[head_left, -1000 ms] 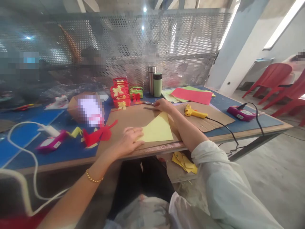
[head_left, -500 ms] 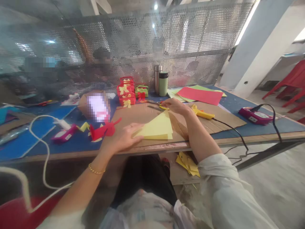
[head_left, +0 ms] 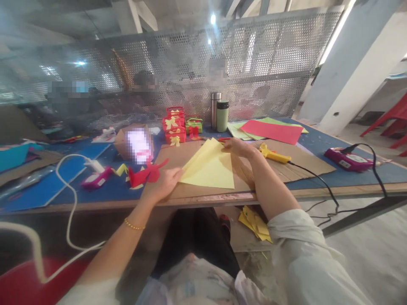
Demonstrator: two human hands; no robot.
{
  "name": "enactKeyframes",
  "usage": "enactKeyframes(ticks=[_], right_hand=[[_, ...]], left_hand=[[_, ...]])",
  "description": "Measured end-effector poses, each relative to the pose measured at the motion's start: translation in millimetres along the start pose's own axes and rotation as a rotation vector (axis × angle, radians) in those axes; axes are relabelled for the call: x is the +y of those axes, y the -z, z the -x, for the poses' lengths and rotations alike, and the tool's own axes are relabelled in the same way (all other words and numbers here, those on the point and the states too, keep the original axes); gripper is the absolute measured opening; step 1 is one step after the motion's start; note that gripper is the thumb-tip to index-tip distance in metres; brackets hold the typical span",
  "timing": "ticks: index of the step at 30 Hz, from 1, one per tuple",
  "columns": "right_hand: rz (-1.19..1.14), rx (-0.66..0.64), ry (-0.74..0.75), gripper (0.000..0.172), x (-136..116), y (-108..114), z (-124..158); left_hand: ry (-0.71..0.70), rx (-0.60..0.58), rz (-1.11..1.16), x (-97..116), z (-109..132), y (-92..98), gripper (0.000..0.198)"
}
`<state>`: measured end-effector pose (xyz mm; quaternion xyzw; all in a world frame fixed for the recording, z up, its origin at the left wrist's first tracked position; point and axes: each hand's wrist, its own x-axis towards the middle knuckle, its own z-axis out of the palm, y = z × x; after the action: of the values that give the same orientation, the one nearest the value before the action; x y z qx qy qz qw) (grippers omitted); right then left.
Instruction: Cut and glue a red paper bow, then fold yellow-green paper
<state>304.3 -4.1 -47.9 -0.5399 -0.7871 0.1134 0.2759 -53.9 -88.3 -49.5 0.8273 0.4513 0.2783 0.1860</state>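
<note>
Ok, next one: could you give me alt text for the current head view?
Two bare hands work on a yellow sheet over cardboard: the left hand touches its left corner, the right hand is at its upper right edge, grip unclear. Beyond stand small red boxes with yellow bows; a yellow glue gun lies to the right.

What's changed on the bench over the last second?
Yellow sheet: far corner swung left and away. Left hand slid left to its left corner; right hand drew slightly right and nearer, now at its right edge, grip unclear. Unchanged: yellow glue gun, red boxes, green flask.
</note>
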Motion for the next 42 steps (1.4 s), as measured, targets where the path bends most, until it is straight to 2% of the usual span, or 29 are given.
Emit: enactKeyframes(ticks=[3, 7, 10, 15, 19, 23, 25, 27, 29, 31, 34, 35, 38, 42], right_hand=[[-0.027, -0.015, -0.071, 0.019, -2, 3, 2], [-0.085, 0.004, -0.104, 0.020, -6, 5, 5], [-0.143, 0.044, -0.112, 0.021, -7, 5, 8], [-0.264, 0.078, -0.121, 0.019, -6, 2, 9], [-0.364, 0.083, -0.140, 0.021, -7, -1, 8], [-0.456, 0.075, -0.162, 0.025, -10, -3, 7], [-0.497, 0.076, -0.168, 0.029, -13, -2, 8], [-0.535, 0.090, -0.170, 0.033, -17, -1, 9], [-0.573, 0.113, -0.167, 0.038, -22, 0, 9], [-0.618, 0.129, -0.161, 0.042, -27, -1, 9], [-0.685, 0.119, -0.148, 0.045, -35, -6, 8], [-0.702, 0.108, -0.144, 0.045, -38, -8, 8], [-0.741, 0.054, -0.137, 0.046, -43, -13, 8], [-0.767, 0.004, -0.130, 0.050, -45, -13, 10]], left_hand=[[0.039, 0.067, 0.062, -5, -1, 2.0, 0.042], [0.096, 0.279, 0.112, -7, -3, 10.1, 0.038], [0.156, 0.409, 0.175, -15, -4, 25.0, 0.032], [0.324, 0.438, 0.306, -41, 3, 57.0, 0.032], [0.391, 0.389, 0.116, -56, 11, 79.9, 0.042], [0.349, 0.345, -0.272, -59, 11, 91.7, 0.045], [0.236, 0.397, -0.381, -55, 9, 89.2, 0.042], [0.096, 0.494, -0.362, -48, 6, 80.4, 0.036], [0.052, 0.551, -0.188, -38, 1, 66.6, 0.037], [0.160, 0.519, 0.147, -24, -7, 50.5, 0.047], [0.284, 0.262, 0.734, -2, -28, 27.9, 0.057], [0.303, 0.210, 0.888, 5, -37, 21.9, 0.057], [0.319, 0.258, 1.169, 19, -59, 9.8, 0.059], [0.380, 0.364, 1.307, 19, -72, 2.9, 0.062]])
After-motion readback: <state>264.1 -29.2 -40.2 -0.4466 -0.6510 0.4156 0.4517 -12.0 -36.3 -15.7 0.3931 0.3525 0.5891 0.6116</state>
